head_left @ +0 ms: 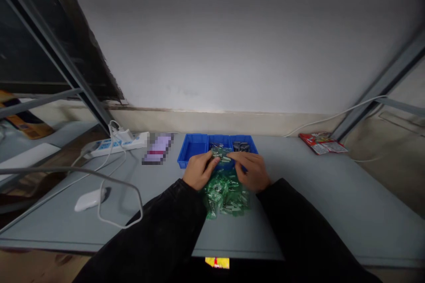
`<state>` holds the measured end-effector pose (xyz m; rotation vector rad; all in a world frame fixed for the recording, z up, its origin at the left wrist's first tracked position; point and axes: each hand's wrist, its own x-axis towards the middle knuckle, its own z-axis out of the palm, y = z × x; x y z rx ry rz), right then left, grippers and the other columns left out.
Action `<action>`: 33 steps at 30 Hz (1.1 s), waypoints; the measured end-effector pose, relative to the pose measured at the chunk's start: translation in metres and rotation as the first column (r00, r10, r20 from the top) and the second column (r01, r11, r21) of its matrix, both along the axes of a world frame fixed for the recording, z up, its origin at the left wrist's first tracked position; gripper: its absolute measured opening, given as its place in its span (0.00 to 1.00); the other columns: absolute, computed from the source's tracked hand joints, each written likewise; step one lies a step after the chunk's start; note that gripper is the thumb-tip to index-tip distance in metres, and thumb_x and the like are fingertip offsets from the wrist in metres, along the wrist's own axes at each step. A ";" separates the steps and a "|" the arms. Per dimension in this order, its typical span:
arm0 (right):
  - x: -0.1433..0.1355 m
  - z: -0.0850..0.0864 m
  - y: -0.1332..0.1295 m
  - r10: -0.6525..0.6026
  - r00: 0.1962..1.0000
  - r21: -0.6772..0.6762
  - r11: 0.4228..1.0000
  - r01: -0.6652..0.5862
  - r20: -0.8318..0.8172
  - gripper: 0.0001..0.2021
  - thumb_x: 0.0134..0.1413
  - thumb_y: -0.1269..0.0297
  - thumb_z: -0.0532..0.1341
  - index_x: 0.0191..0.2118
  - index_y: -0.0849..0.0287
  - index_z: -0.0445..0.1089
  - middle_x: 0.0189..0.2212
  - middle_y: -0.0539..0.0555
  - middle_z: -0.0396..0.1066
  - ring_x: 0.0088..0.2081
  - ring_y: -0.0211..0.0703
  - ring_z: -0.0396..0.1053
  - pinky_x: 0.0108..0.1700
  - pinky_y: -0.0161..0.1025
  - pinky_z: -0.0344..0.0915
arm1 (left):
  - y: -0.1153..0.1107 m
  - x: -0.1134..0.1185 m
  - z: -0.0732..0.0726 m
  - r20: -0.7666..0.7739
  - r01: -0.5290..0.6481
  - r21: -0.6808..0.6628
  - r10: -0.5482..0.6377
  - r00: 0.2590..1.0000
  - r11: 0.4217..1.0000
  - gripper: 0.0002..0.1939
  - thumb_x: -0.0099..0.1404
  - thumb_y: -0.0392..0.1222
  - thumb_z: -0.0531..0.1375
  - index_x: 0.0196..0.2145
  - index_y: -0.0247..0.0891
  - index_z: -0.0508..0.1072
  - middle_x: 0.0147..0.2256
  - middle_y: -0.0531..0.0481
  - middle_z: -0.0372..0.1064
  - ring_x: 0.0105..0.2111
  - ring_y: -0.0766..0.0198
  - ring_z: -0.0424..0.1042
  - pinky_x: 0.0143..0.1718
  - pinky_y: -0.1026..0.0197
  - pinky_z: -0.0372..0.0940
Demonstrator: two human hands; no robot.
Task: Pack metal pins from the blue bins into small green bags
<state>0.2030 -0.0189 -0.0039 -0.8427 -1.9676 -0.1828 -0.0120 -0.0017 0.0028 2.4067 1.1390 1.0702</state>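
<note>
My left hand (199, 170) pinches the left edge of a small clear green packet (221, 154) with pale pieces in it. At the packet's right side, the fingers of my right hand (250, 169) are bent and touch its edge. Below both hands lies a pile of similar green packets (227, 194) on the grey table (239, 236). Behind the hands stand blue trays: the left one (195, 146) looks empty, the middle one (219, 138) holds thin metal pieces, and the right one (249, 138) holds dark grey parts.
A white power strip (133, 142) with plugs and looping cables (114, 179) lies at the left, near a blurred purple object (158, 148) and a white mouse-like object (89, 200). A red packet (322, 143) lies at the back right. Metal posts flank the table.
</note>
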 end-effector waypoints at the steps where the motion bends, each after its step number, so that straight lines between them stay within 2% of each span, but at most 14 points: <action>1: 0.000 0.000 0.000 -0.009 1.000 -0.010 1.000 0.009 -0.022 0.19 0.58 0.78 0.55 0.48 0.54 0.76 0.41 0.52 0.80 0.41 0.41 0.79 0.48 0.39 0.74 | 0.000 0.000 0.000 0.002 -0.001 0.001 0.001 1.000 1.000 0.18 0.76 0.49 0.51 0.30 0.38 0.66 0.24 0.52 0.65 0.26 0.63 0.67 0.30 0.62 0.58; 4: -0.001 -0.001 0.002 -0.041 0.997 -0.053 0.998 0.038 -0.069 0.17 0.61 0.76 0.56 0.49 0.53 0.76 0.41 0.51 0.81 0.40 0.41 0.79 0.47 0.38 0.74 | 0.000 -0.001 0.000 0.039 0.018 0.003 -0.018 0.999 1.000 0.20 0.77 0.48 0.48 0.29 0.38 0.67 0.25 0.52 0.66 0.27 0.64 0.68 0.32 0.62 0.59; 6: -0.002 -0.002 0.003 -0.053 0.994 -0.075 0.996 0.046 -0.094 0.13 0.63 0.73 0.58 0.48 0.53 0.77 0.41 0.51 0.81 0.41 0.41 0.79 0.47 0.38 0.73 | 0.002 -0.001 0.000 0.093 0.030 0.000 -0.029 0.995 1.000 0.20 0.78 0.46 0.46 0.32 0.38 0.69 0.26 0.52 0.68 0.28 0.64 0.69 0.34 0.63 0.60; 9: -0.001 -0.001 0.002 -0.059 0.990 -0.081 0.996 0.049 -0.127 0.09 0.64 0.69 0.60 0.45 0.54 0.77 0.39 0.51 0.81 0.39 0.42 0.79 0.46 0.38 0.73 | 0.004 -0.002 -0.002 0.202 -0.010 0.031 0.004 0.979 0.999 0.13 0.77 0.42 0.48 0.46 0.37 0.71 0.32 0.52 0.72 0.31 0.65 0.72 0.36 0.64 0.64; 12: -0.001 -0.002 0.002 -0.058 0.988 -0.073 0.996 0.048 -0.144 0.08 0.65 0.69 0.59 0.43 0.55 0.77 0.38 0.52 0.81 0.38 0.42 0.79 0.44 0.39 0.73 | 0.005 -0.001 -0.001 0.247 -0.034 0.083 0.013 0.969 0.996 0.13 0.75 0.41 0.55 0.54 0.39 0.69 0.41 0.48 0.75 0.35 0.64 0.73 0.38 0.63 0.67; 14: -0.001 -0.003 0.002 -0.050 0.989 -0.080 0.996 0.039 -0.141 0.09 0.66 0.69 0.58 0.43 0.55 0.76 0.38 0.52 0.81 0.39 0.42 0.79 0.44 0.39 0.73 | 0.005 0.000 0.000 0.225 -0.007 0.117 -0.020 0.974 0.993 0.13 0.73 0.42 0.58 0.52 0.40 0.72 0.43 0.47 0.75 0.37 0.63 0.73 0.39 0.61 0.68; 16: -0.001 -0.003 0.002 -0.034 0.990 -0.088 0.996 0.023 -0.134 0.08 0.66 0.68 0.58 0.43 0.55 0.76 0.37 0.52 0.80 0.38 0.42 0.78 0.44 0.39 0.72 | 0.005 0.000 0.003 0.201 0.016 0.172 -0.050 0.978 0.985 0.08 0.72 0.42 0.60 0.46 0.40 0.76 0.41 0.48 0.74 0.40 0.61 0.72 0.43 0.58 0.68; 19: -0.004 -0.001 0.001 -0.016 0.996 -0.128 0.992 0.005 -0.086 0.06 0.64 0.62 0.62 0.42 0.57 0.75 0.34 0.53 0.77 0.35 0.41 0.74 0.40 0.38 0.70 | 0.005 -0.001 0.005 0.187 -0.007 0.252 -0.042 0.981 0.968 0.07 0.71 0.41 0.60 0.37 0.40 0.78 0.37 0.48 0.73 0.41 0.59 0.70 0.46 0.54 0.66; 22: -0.006 0.001 0.000 -0.003 0.999 -0.162 0.987 -0.005 -0.053 0.08 0.67 0.61 0.59 0.40 0.57 0.74 0.32 0.53 0.74 0.33 0.40 0.71 0.37 0.37 0.67 | 0.004 -0.001 0.006 0.163 0.005 0.240 -0.045 0.986 0.971 0.07 0.72 0.41 0.60 0.37 0.39 0.77 0.38 0.46 0.73 0.42 0.57 0.69 0.47 0.52 0.66; 25: -0.006 0.001 0.000 0.014 0.996 -0.160 0.987 -0.027 -0.085 0.10 0.69 0.64 0.56 0.39 0.58 0.73 0.32 0.53 0.73 0.35 0.40 0.71 0.38 0.37 0.66 | 0.004 0.001 0.004 0.149 0.077 0.181 -0.105 0.983 0.981 0.07 0.72 0.42 0.59 0.39 0.38 0.76 0.37 0.48 0.75 0.40 0.60 0.70 0.45 0.55 0.67; 27: -0.006 0.000 0.001 0.024 0.995 -0.175 0.984 -0.040 -0.095 0.09 0.69 0.63 0.57 0.40 0.58 0.73 0.33 0.53 0.73 0.35 0.40 0.71 0.39 0.37 0.66 | 0.004 0.001 0.003 0.154 0.081 0.169 -0.108 0.982 0.982 0.07 0.73 0.42 0.59 0.39 0.39 0.76 0.36 0.49 0.75 0.37 0.62 0.71 0.43 0.58 0.67; 29: -0.006 -0.001 0.001 0.017 0.995 -0.213 0.976 -0.038 -0.096 0.08 0.68 0.61 0.58 0.44 0.57 0.72 0.32 0.52 0.73 0.33 0.40 0.71 0.38 0.37 0.66 | 0.007 -0.003 0.003 0.177 0.016 0.183 -0.049 0.983 0.983 0.08 0.73 0.42 0.58 0.39 0.38 0.76 0.35 0.49 0.75 0.36 0.62 0.71 0.43 0.59 0.66; 33: -0.004 0.000 0.000 -0.014 0.995 -0.273 0.962 -0.014 -0.101 0.10 0.69 0.60 0.58 0.50 0.57 0.70 0.32 0.51 0.73 0.32 0.39 0.71 0.36 0.36 0.65 | 0.024 -0.026 0.008 0.261 -0.257 0.192 0.203 0.944 0.947 0.10 0.74 0.44 0.56 0.42 0.37 0.75 0.39 0.47 0.75 0.38 0.60 0.72 0.44 0.57 0.66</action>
